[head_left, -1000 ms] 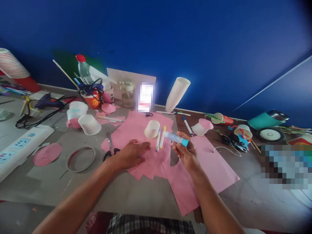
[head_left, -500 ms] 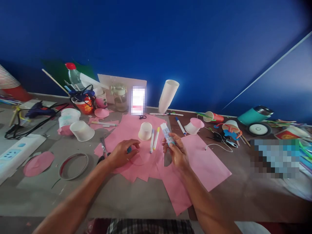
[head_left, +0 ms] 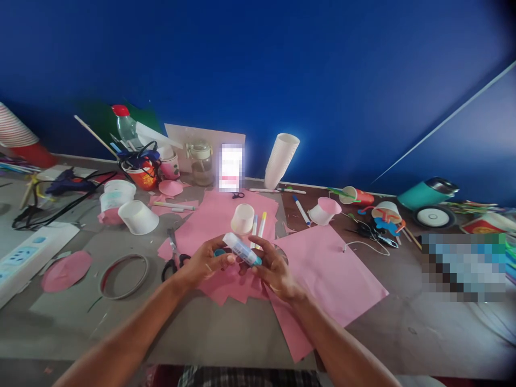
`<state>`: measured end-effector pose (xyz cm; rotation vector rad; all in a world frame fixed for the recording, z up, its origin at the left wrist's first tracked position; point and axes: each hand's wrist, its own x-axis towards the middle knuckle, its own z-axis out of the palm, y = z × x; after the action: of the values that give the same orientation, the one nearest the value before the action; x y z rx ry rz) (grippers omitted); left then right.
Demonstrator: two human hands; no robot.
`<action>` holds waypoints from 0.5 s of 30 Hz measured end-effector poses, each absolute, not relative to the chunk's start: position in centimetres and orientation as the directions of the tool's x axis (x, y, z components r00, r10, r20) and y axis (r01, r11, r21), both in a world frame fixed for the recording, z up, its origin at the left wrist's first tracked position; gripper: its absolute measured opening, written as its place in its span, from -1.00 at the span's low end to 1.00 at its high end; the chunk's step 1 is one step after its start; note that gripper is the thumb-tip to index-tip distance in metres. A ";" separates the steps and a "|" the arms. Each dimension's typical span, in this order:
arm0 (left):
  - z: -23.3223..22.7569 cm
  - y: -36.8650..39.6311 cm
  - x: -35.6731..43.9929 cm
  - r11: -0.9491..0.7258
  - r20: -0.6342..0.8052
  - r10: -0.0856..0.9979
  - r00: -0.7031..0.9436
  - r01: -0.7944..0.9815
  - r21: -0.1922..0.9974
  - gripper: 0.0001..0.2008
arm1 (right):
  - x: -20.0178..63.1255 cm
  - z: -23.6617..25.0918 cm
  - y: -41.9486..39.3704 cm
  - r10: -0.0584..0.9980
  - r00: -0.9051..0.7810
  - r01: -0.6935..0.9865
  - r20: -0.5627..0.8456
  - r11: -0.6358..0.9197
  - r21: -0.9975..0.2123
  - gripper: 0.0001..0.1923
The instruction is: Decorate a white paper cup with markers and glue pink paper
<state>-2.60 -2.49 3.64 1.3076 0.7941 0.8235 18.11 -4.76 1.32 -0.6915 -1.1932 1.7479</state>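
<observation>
On the head view, my only feed, I have both hands up over the middle of the bench [head_left: 226,333], close together. My right hand [head_left: 278,271] is gripping the glue stick [head_left: 242,250] near its teal end, holding it tilted, with the white end pointing up and towards the left. My left hand [head_left: 207,263] is half curled around a small teal piece [head_left: 220,252], its thumb reaching towards the glue stick; from here I can't tell whether thumb and tube touch. Beneath the hands I see overlapping pink sheets [head_left: 212,215], and on them, just beyond the glue stick, a small white cup [head_left: 243,217] with a yellow marker [head_left: 263,223] and a lavender marker [head_left: 255,228] beside it. The black-handled scissors [head_left: 169,266] lie just left of my left hand, and farther left I get a tape ring [head_left: 121,296] and a pink paper disc [head_left: 66,271] near the white power strip [head_left: 40,247]. To the right of my right hand a larger pink sheet [head_left: 338,269] lies at an angle, with a pink-topped cup [head_left: 324,209] beyond it. At the back, a leaning stack of white cups [head_left: 282,161] stands near the blue wall [head_left: 258,64].
</observation>
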 end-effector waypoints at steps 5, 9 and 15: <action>3.2 -2.6 -2.2 0.167 -0.110 0.911 0.398 -0.113 0.979 -0.60 | 17.9 1.2 -5.0 0.903 -0.430 -0.314 0.024 -0.124 -0.941 -0.36; 3.4 -2.4 -2.3 0.139 -0.104 0.946 0.308 -0.097 0.986 -0.62 | 17.7 0.6 -5.1 0.953 -0.301 -0.247 -0.022 -0.101 -0.964 -0.46; 3.4 -2.4 -2.3 0.116 -0.081 0.954 0.290 -0.106 0.988 -0.65 | 17.1 0.8 -5.5 0.954 -0.266 -0.098 -0.142 -0.173 -0.980 -0.63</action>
<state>-2.34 -2.36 3.45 1.1720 0.9553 0.9812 17.06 -5.45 0.83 -1.0990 -1.2251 1.5751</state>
